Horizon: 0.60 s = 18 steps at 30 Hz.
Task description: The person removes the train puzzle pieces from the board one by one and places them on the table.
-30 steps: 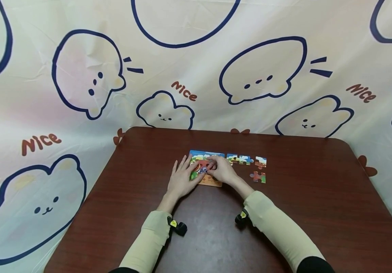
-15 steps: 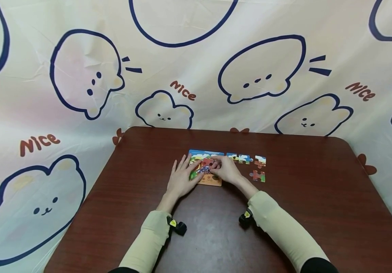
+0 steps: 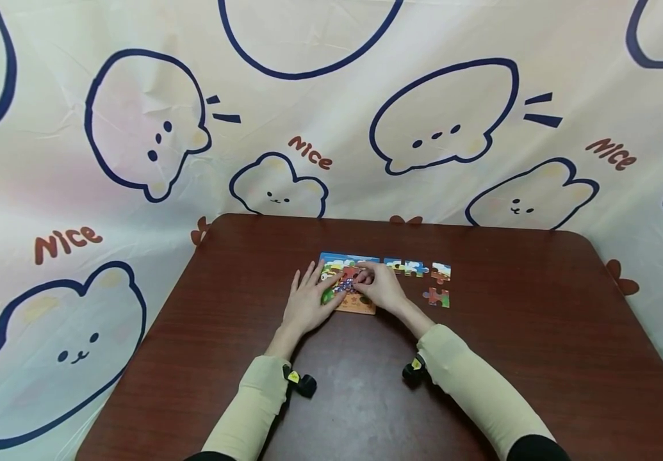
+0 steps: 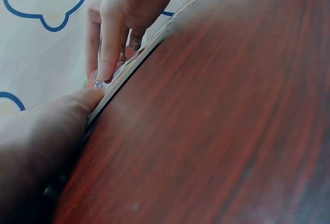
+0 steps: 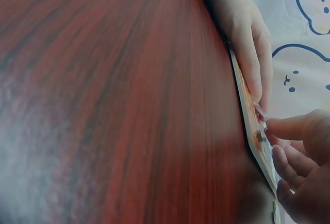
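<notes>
A colourful jigsaw puzzle board (image 3: pixel 360 303) lies on the table. My left hand (image 3: pixel 308 306) rests on the board's left part with fingers spread, its thumb reaching toward the middle. Over the right part, my right hand (image 3: pixel 382 285) has curled fingers and pinches a small puzzle piece (image 5: pixel 261 112), which is tilted up from the board near the left thumb. Both hands cover much of the picture. The left wrist view shows the right fingers (image 4: pixel 109 62) pointing down close to the left thumb (image 4: pixel 85 100).
Loose puzzle pieces lie right of the board: two at the top, by a blue-sky piece (image 3: pixel 415 269), then a corner piece (image 3: pixel 441 273) and a red-green piece (image 3: pixel 438 298). The brown table (image 3: pixel 539 333) meets a patterned cloth (image 3: pixel 331 115) behind.
My right hand has shifted slightly right and toward me over the board, then stayed nearly still. The left hand and the loose pieces have not moved.
</notes>
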Each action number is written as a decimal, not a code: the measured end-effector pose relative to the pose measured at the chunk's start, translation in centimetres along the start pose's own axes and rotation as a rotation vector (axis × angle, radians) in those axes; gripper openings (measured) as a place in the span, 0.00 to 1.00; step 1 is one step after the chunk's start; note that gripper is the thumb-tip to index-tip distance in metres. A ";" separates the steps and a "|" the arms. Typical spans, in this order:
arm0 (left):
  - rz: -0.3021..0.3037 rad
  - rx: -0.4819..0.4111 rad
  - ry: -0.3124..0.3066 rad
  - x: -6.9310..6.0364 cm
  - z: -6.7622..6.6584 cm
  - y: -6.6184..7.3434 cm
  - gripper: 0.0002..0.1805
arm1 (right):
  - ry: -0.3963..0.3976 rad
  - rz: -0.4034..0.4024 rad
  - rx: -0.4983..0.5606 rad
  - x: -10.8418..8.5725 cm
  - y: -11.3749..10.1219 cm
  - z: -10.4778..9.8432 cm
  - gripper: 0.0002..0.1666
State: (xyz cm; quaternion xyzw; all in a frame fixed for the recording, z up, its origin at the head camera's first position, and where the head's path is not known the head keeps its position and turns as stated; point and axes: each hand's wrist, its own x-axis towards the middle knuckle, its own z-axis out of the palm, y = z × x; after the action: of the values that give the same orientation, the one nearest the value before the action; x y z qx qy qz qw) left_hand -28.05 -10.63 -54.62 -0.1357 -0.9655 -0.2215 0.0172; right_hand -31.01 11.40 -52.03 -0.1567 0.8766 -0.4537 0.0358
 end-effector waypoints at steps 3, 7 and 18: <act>0.005 0.000 0.002 0.0 -0.1 0.1 0.33 | 0.015 0.001 0.013 -0.3 0.1 -0.3 0.31; 0.010 -0.005 0.010 0.0 0.0 0.3 0.33 | 0.035 -0.005 0.024 -0.9 0.5 -1.2 0.31; 0.004 -0.013 0.023 0.0 0.0 0.2 0.33 | 0.053 0.009 0.056 -3.5 2.0 -4.3 0.29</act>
State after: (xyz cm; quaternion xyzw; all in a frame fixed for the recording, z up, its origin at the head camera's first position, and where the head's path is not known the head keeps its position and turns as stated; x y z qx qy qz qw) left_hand -28.05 -10.46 -54.59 -0.1353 -0.9635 -0.2292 0.0278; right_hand -29.03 16.99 -51.42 -0.1395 0.8648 -0.4819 0.0191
